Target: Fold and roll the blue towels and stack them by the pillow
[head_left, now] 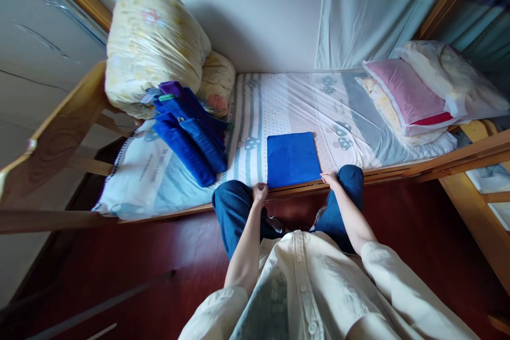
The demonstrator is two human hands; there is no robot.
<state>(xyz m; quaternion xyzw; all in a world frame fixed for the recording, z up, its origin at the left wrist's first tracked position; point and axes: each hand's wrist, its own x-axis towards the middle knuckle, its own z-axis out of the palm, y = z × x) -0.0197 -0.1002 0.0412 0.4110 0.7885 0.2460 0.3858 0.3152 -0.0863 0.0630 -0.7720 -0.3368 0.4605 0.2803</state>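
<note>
A flat blue cloth (pixel 294 158), squared off, lies near the front edge of the bed. Its near left corner is pinched by my left hand (pixel 260 192), whose fingers are closed. On the near right corner, my right hand (pixel 329 178) has its fingers closed in the same way. To the left, a pile of folded blue cloths (pixel 191 138) rests on the bed, with a purple one (pixel 171 87) showing at its far end.
A large bundled quilt (pixel 155 42) and a patterned pillow (pixel 217 82) sit at the bed's left end. Bagged pink bedding (pixel 410 87) lies at the right. The mattress sheet (pixel 295 95) is striped. A wooden rail (pixel 478 151) borders the right front, above a red floor (pixel 159 271).
</note>
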